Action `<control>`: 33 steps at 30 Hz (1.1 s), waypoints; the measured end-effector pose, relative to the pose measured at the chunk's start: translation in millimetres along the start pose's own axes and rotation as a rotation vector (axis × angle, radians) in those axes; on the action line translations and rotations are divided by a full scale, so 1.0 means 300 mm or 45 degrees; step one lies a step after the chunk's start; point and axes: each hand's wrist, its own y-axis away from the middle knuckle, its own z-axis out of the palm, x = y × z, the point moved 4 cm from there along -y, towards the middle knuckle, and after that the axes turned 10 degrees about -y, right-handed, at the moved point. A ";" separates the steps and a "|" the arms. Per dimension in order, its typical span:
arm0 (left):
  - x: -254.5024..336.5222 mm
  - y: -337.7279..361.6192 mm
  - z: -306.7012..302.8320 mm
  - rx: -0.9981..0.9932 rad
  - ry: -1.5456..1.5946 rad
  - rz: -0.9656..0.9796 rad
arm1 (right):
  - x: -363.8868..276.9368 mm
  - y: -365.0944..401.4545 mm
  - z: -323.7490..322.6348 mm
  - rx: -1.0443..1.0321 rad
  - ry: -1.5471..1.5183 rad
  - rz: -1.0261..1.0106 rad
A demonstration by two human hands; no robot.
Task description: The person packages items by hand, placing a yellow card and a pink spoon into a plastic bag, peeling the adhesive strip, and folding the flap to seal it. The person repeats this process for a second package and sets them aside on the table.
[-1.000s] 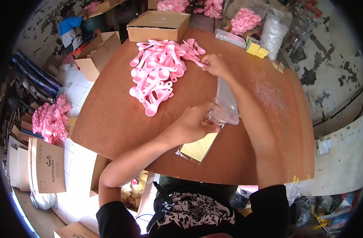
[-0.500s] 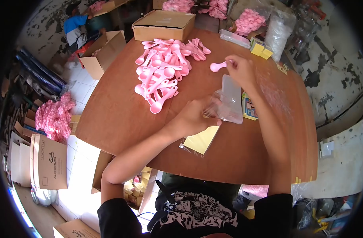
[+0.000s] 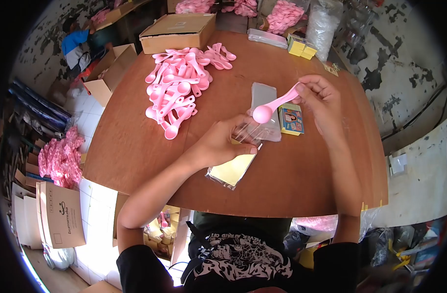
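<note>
My left hand [image 3: 217,145] is closed on a clear plastic bag [image 3: 246,133] with a yellow card [image 3: 231,169] inside, pinched near its top just above the table. In my right hand [image 3: 322,103], a pink measuring spoon [image 3: 263,114] is gripped by the handle end. Its round bowl points down-left, right at the bag's upper end beside my left fingers. Under and behind them lies a stack of flat clear bags [image 3: 264,93]. A small stack of printed cards [image 3: 292,120] with yellow edges sits below my right hand. Left of my hands is a heap of pink spoons [image 3: 177,88].
A cardboard box [image 3: 178,34] stands behind the heap. Yellow card stacks [image 3: 301,47], a clear plastic pack [image 3: 267,38] and a large bag [image 3: 324,27] line the back right. At far left, a person [image 3: 76,46] is beside an open carton [image 3: 108,73].
My right hand has brought the spoon down and toward me, its bowl now at the bag in my left hand. The camera view has shifted slightly.
</note>
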 end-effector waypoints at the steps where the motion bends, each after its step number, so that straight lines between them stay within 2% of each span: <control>1: 0.010 0.003 -0.002 0.020 -0.004 0.045 | 0.010 -0.002 0.007 -0.039 0.030 0.050; 4: 0.016 0.006 0.000 0.045 0.077 0.163 | 0.014 0.006 0.039 -0.110 0.099 0.090; 7: -0.006 -0.003 0.015 -0.039 0.281 0.143 | 0.017 0.007 0.061 -0.100 0.079 0.115; 11: 0.003 0.004 0.029 -0.031 0.054 0.109 | 0.031 0.030 0.102 -0.144 0.073 0.087; 13: 0.017 0.004 0.036 0.082 0.107 0.319 | 0.003 0.050 0.128 -0.081 0.166 0.002; 14: 0.024 0.012 0.027 0.082 0.108 0.316 | 0.005 0.063 0.142 -0.081 0.165 0.004; 16: 0.019 0.024 0.010 -0.012 0.278 0.033 | -0.013 0.090 0.157 -0.043 0.232 -0.175; 19: 0.009 0.019 0.021 -0.043 0.324 0.127 | -0.009 0.126 0.186 -0.155 0.379 -0.149; 20: 0.010 0.021 0.026 -0.044 0.324 0.129 | -0.031 0.136 0.200 -0.295 0.591 -0.282; 21: 0.011 0.026 0.028 0.015 0.258 0.135 | -0.036 0.145 0.206 -0.295 0.592 -0.283; 23: 0.014 0.026 0.039 0.077 0.191 0.144 | -0.064 0.171 0.225 -0.281 0.725 -0.522; 25: 0.037 0.024 0.045 0.214 0.105 0.336 | -0.071 0.189 0.229 -0.293 0.789 -0.585; 27: 0.058 0.035 0.040 0.202 0.026 0.319 | -0.074 0.205 0.239 -0.295 0.903 -0.516; 28: 0.074 0.042 0.036 0.188 -0.053 0.299 | -0.083 0.210 0.247 -0.292 0.938 -0.641; 31: 0.098 0.057 0.036 0.087 -0.099 0.201 | -0.098 0.220 0.254 -0.247 1.030 -0.735; 33: 0.083 0.054 0.048 0.105 -0.128 0.245 | -0.099 0.223 0.255 -0.252 1.053 -0.763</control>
